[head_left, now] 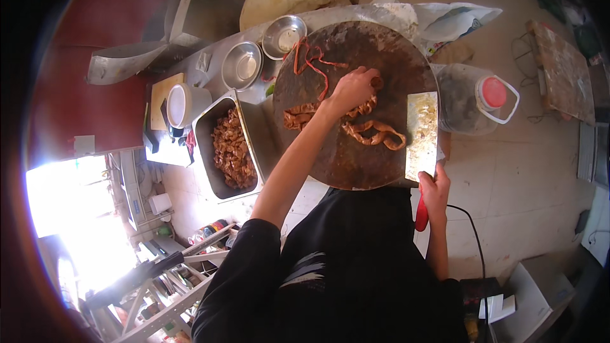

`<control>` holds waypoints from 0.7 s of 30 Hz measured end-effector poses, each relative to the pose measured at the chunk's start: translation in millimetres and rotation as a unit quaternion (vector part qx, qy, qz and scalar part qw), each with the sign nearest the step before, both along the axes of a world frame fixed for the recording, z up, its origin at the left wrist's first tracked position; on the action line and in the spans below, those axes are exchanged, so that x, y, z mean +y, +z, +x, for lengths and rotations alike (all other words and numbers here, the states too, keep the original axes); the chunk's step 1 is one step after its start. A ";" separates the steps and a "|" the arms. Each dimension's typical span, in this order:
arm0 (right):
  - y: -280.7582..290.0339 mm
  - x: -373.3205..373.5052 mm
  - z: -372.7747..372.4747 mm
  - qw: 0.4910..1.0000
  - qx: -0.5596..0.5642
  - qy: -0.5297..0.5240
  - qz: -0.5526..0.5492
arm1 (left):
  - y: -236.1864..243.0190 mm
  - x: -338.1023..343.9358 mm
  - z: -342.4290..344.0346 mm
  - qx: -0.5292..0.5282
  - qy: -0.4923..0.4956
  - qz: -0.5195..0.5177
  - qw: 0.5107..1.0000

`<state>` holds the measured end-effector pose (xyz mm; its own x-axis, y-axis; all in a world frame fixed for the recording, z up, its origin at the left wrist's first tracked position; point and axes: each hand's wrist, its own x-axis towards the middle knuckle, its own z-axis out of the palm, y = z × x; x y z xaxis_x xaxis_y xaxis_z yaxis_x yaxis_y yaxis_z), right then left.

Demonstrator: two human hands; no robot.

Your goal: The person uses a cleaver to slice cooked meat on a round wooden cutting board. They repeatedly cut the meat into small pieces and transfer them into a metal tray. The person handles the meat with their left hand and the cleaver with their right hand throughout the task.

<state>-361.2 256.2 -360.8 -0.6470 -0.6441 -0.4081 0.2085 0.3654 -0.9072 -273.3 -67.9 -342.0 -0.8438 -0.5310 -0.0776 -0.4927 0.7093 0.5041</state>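
A round dark wooden chopping board (356, 171) fills the middle. My left hand (352, 89) has its fingers closed on a brown meat strip (368, 105) above the board's centre. A looped brown strip (375, 138) lies below it, and more brown meat (297, 116) lies at the left, partly behind my forearm. Thin red cord-like strands (316, 67) lie on the upper left of the board. My right hand (433, 190) grips the red handle of a cleaver (420, 127), whose broad, smeared blade is at the board's right edge.
A steel tray (254, 178) of chopped brown pieces and two steel bowls (241, 67) are left of the board, near a white tub (179, 106). A plastic jug (467, 105) stands right of it. A black cable (473, 228) runs down at the right.
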 end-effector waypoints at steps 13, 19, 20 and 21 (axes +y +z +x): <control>3.0 0.4 6.9 0.999 -0.048 -0.018 -0.001 | -18.1 27.1 -57.7 0.109 -0.067 -0.032 0.991; -3.8 2.4 5.2 0.999 -0.032 -0.017 -0.005 | -14.2 36.6 -25.2 0.084 -0.070 -0.134 0.985; -9.9 4.1 1.8 0.999 -0.026 -0.020 -0.003 | -7.7 32.9 -13.2 0.106 -0.041 -0.146 0.983; -13.7 6.1 3.2 0.999 -0.025 -0.022 0.001 | 1.9 30.7 4.8 0.124 -0.011 -0.157 0.980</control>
